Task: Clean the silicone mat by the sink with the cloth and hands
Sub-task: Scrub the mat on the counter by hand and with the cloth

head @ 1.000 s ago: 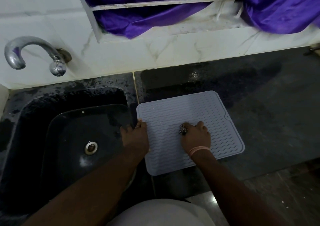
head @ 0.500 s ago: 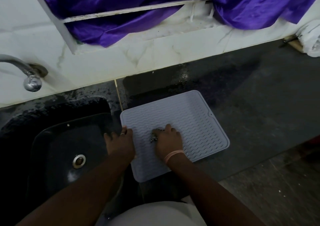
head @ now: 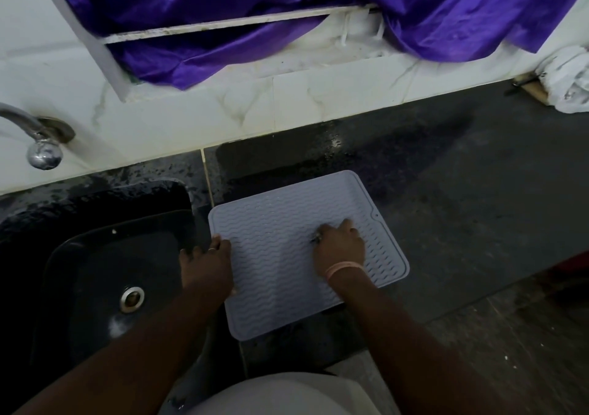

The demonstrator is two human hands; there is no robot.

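We saw no legible writing. Our left hand [head: 207,263] gripped the silicone mat [head: 274,255] edge beside the sink [head: 105,255]; our right hand [head: 339,245] pinched a small dark cloth [head: 316,238] against it.

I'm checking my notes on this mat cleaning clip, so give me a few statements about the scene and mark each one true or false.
1. The silicone mat lies on the dark counter right of the sink. True.
2. The right hand is lifted clear of the mat. False: it rests on the mat's ribbed surface, a small dark object under its fingers.
3. The left hand holds the mat's left edge. True.
4. The mat is bright red. False: it is pale grey.
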